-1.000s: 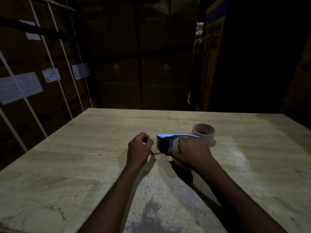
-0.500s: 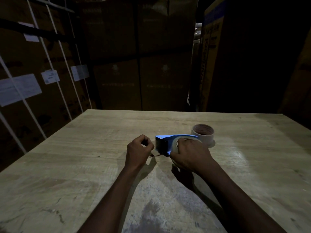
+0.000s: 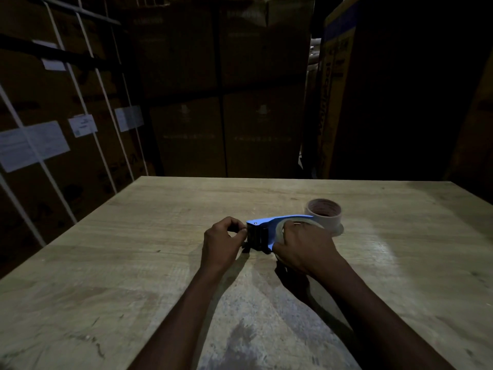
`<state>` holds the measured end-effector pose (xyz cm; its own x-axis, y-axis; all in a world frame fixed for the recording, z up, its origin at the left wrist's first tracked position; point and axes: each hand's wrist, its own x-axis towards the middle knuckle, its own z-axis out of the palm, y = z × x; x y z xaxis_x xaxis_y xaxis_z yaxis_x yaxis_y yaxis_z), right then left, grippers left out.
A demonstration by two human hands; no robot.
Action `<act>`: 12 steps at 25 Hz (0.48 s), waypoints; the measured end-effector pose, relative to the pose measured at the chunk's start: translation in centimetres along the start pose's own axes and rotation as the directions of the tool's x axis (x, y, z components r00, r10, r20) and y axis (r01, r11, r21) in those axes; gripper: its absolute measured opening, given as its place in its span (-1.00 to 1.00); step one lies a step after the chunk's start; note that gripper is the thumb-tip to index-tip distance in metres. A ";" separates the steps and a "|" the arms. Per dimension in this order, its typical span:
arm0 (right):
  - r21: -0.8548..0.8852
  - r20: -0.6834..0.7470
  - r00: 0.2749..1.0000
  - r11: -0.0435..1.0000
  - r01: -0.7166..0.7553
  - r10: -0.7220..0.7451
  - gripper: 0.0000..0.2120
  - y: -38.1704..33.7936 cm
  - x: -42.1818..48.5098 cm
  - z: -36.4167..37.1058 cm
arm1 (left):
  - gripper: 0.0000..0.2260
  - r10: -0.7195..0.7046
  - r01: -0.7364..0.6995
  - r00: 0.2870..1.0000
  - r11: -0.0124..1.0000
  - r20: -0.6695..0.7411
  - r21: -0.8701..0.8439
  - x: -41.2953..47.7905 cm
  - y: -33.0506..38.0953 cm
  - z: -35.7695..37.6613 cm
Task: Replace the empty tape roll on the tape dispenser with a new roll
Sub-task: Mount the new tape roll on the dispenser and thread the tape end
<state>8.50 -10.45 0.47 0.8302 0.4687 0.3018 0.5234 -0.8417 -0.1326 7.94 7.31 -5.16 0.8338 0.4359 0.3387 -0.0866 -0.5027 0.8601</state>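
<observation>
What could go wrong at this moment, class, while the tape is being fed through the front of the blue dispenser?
1. The left hand pinches right at the dark front end of the dispenser, where a cutter usually sits; the fingertips could get nicked.
2. The right hand covers the tape roll, so threading is partly blind and the tape might stick to itself.
3. The empty core stands close behind; an elbow shift could knock it off the table.

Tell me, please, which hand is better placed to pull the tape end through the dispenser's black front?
Left. The left hand pinches at the blue tape dispenser's black front, while the right hand is occupied steadying the clear tape roll.
</observation>
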 end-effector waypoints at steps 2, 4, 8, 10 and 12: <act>-0.004 -0.006 1.000 1.000 0.006 -0.006 -0.81 0.0 -0.1 0.0 | -0.91 0.012 -0.012 1.000 1.000 -0.004 0.007 0.0 0.0 0.0; -0.014 -0.013 1.000 1.000 0.000 -0.001 -0.77 0.1 0.0 0.1 | -0.91 0.034 -0.034 0.999 0.999 -0.002 0.029 -0.1 -0.1 0.0; 0.003 -0.008 1.000 1.000 -0.015 0.015 -0.82 0.1 0.1 0.2 | -0.91 0.048 -0.048 0.999 0.997 0.008 0.059 0.0 -0.3 0.0; 0.013 -0.002 1.000 1.000 -0.018 0.018 -0.81 0.1 0.1 0.3 | -0.90 0.049 -0.050 0.999 0.996 0.011 0.071 0.0 -0.3 0.0; 0.011 -0.002 1.000 1.000 -0.018 0.018 -0.79 0.2 0.0 0.3 | -0.89 0.054 -0.055 0.999 0.996 0.007 0.069 -0.1 -0.2 0.0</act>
<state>8.66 -10.52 0.17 0.8391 0.4530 0.3013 0.5104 -0.8471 -0.1479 7.88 7.37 -5.42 0.8319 0.4025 0.3820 -0.0943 -0.5759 0.8121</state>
